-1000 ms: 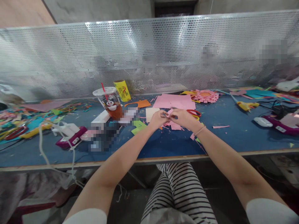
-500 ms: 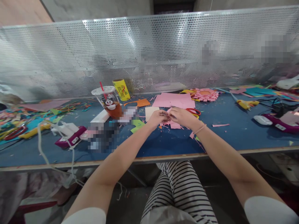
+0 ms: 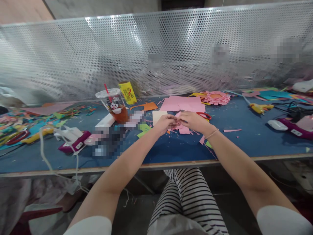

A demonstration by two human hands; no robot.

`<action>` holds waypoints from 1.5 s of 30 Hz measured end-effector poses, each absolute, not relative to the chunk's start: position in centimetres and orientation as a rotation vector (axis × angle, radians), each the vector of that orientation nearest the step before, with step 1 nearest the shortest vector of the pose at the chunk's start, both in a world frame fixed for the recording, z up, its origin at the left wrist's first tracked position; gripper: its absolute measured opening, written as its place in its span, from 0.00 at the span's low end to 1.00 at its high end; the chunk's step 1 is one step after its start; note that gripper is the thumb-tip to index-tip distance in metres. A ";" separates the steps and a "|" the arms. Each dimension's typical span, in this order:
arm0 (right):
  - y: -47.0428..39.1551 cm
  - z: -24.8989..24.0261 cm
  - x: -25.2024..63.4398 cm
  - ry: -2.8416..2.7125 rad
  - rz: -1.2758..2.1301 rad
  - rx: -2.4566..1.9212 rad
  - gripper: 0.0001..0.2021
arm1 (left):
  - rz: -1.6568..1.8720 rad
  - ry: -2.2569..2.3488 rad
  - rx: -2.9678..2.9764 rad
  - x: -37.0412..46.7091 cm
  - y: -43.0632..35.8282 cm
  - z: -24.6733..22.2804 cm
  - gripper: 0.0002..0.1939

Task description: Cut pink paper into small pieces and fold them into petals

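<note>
My left hand [image 3: 166,124] and my right hand [image 3: 193,120] meet over the blue table, fingertips pinched together. Between them is a small piece of pink paper [image 3: 178,114], mostly covered by the fingers; its exact shape is hidden. Pink paper scraps [image 3: 184,130] lie just below the hands. A cream paper sheet [image 3: 158,117] is partly behind my left hand, and a larger pink sheet [image 3: 183,102] lies beyond both hands. Red-handled scissors [image 3: 204,115] rest beside my right hand, partly covered by it.
A drink cup with a red straw [image 3: 114,106] and a yellow box [image 3: 127,93] stand left of the hands. A pink fringed paper rosette [image 3: 216,98] and a yellow glue gun [image 3: 260,107] lie to the right. Purple power strips [image 3: 75,143] with cables sit leftward; a perforated metal screen [image 3: 176,49] closes the back.
Both hands stay pinched together in nearly the same place, with slight finger movement. The whole view has shifted very slightly.
</note>
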State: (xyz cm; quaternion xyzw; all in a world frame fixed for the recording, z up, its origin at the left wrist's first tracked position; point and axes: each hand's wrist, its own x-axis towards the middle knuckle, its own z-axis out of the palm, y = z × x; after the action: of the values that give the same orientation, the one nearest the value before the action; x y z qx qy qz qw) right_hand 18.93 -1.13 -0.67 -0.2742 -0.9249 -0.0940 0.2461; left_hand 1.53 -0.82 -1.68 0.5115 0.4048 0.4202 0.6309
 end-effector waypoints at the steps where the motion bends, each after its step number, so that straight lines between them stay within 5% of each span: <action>1: -1.1 -0.6 19.0 -2.527 -0.284 -0.733 0.10 | 0.952 0.919 1.150 1.5 -0.8 -1.6 0.09; 11: -1.6 -0.1 19.7 -2.554 -0.239 -0.638 0.14 | 0.908 0.867 1.018 1.2 -0.9 -1.1 0.08; 23: -0.8 -0.9 18.3 -2.001 0.442 -0.963 0.10 | 1.137 0.852 1.388 1.0 -0.7 -0.9 0.14; 45: -0.7 -1.6 16.4 -1.561 0.861 -1.068 0.09 | 1.162 0.857 1.203 1.0 -0.1 -1.7 0.17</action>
State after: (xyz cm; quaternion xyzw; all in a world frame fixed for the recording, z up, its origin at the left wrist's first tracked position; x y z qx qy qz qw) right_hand 16.37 -0.74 -1.57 -0.4429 -0.6474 0.3572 0.5071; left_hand 1.02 -0.14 -1.70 0.5166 0.3683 0.4992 0.5901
